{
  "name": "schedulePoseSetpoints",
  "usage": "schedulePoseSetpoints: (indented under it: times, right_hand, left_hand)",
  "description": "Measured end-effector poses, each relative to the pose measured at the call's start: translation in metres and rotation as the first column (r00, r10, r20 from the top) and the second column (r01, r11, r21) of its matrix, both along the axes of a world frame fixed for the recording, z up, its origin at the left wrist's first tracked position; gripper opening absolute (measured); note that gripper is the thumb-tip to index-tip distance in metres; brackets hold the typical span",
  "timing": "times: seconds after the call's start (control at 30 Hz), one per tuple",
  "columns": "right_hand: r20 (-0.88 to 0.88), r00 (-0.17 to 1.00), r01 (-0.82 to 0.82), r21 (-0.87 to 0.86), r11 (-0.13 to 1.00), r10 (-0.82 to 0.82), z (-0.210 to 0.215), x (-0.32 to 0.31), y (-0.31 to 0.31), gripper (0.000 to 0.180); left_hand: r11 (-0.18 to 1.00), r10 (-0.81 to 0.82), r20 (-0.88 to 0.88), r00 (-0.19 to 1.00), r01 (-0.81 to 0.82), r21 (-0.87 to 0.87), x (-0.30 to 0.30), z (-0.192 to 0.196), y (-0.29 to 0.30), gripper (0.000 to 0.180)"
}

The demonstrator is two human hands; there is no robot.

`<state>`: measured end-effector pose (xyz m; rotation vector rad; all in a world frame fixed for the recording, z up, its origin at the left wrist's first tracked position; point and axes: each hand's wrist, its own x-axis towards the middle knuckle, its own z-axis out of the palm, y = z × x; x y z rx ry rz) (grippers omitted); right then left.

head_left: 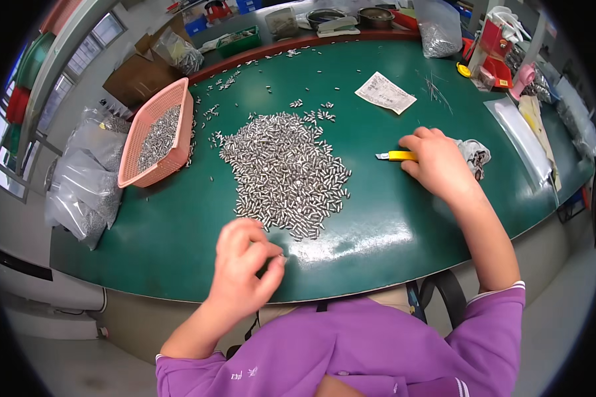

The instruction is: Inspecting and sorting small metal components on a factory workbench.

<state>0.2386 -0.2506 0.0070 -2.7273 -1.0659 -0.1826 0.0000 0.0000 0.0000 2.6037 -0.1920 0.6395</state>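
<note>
1. Head view: a green table point(179, 218) is seen from above, and a big heap of small silver metal pins point(285, 169) is spread in the middle of it.
2. The left hand point(245, 268) is found at about 7 o'clock from the heap, right at the table's near edge. Its fingers point(271, 274) are curled in tight and pinched together. One tiny pin seems to be held at the tips, but it is too small to be sure.
3. The right hand point(437, 165) is laid on the table at 3 o'clock from the heap. Its fingers are folded down over a yellow box cutter point(394, 156), and the cutter's tip is pointed at the heap.
4. A crumpled clear bag point(475, 155) is tucked just under the right hand, at its 3 o'clock side.
5. A pink basket point(182, 132) with more pins inside is placed at 9 o'clock from the heap, partly over the table's edge.
6. A slip of white paper point(385, 92) is seen at 1 o'clock from the heap.
7. Loose pins are scattered at 12 o'clock and 11 o'clock, away from the heap.
8. Purple sleeves point(490, 324) are worn on both arms.
</note>
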Motion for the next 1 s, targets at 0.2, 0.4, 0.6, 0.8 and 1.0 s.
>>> schedulePoseSetpoints:
  times: [0.2, 0.4, 0.6, 0.8, 1.0]
  right_hand:
    - [0.065, 0.997, 0.026, 0.207, 0.978, -0.040, -0.024, -0.020, -0.041, 0.021]
    - [-0.820, 0.489, 0.344, 0.495, 0.798, 0.298, -0.006, -0.131, -0.043, 0.022]
    - [-0.759, 0.488, -0.015, 0.486, 0.874, 0.430, -0.024, -0.171, -0.041, 0.056]
    - [-0.596, 0.744, -0.152, 0.288, 0.945, 0.302, -0.019, -0.177, -0.021, 0.064]
    - [-0.401, 0.842, -0.289, 0.231, 0.929, 0.362, -0.021, -0.183, -0.009, 0.068]
  left_hand:
    - [1.000, -0.020, -0.107, 0.994, 0.019, -0.016, -0.005, -0.025, -0.019, 0.016]
    - [0.998, 0.010, -0.107, 0.994, -0.016, -0.057, -0.010, -0.031, -0.019, 0.017]
    - [0.998, -0.012, -0.087, 0.996, 0.007, -0.058, -0.006, -0.031, -0.020, 0.022]
    - [0.998, -0.025, -0.096, 0.995, 0.019, -0.056, -0.003, -0.031, -0.018, 0.021]
    - [0.993, -0.026, -0.138, 0.990, 0.010, -0.116, -0.007, -0.029, -0.022, 0.020]
